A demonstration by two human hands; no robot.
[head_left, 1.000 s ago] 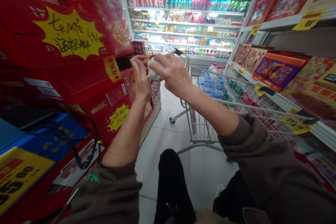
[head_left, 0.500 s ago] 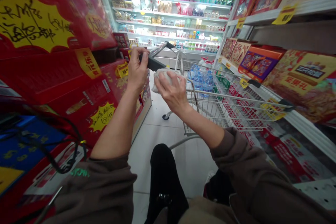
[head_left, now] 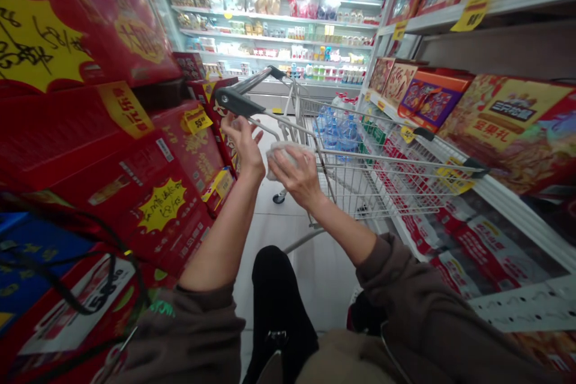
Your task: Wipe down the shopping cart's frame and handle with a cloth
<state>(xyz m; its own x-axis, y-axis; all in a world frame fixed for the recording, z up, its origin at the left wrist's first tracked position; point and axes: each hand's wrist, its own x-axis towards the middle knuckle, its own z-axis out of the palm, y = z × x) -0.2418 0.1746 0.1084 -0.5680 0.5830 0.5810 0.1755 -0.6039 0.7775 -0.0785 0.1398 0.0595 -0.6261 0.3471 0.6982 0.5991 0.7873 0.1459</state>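
A wire shopping cart (head_left: pixel 378 183) stands ahead, with its dark handle end (head_left: pixel 238 101) toward the upper left. Just below that handle end is my left hand (head_left: pixel 245 144), its fingers apart and nothing visible in it. My right hand (head_left: pixel 294 174) holds a pale, crumpled cloth (head_left: pixel 274 163) beside the cart's frame, its fingers curled over the top. A small gap separates the two hands. Part of the cloth is hidden under my right fingers.
Red gift boxes (head_left: pixel 153 192) are stacked on the left, with dark cables near them. Shelves with boxed snacks (head_left: pixel 508 126) line the right side. Bottled water packs (head_left: pixel 337 129) show beyond the cart's wires. A lit refrigerated shelf unit (head_left: pixel 270 15) spans the back.
My left hand has let go of the cart's handle end and moved down and right, its fingers opening. My right hand and the cloth have moved slightly lower. The view has shifted a little.
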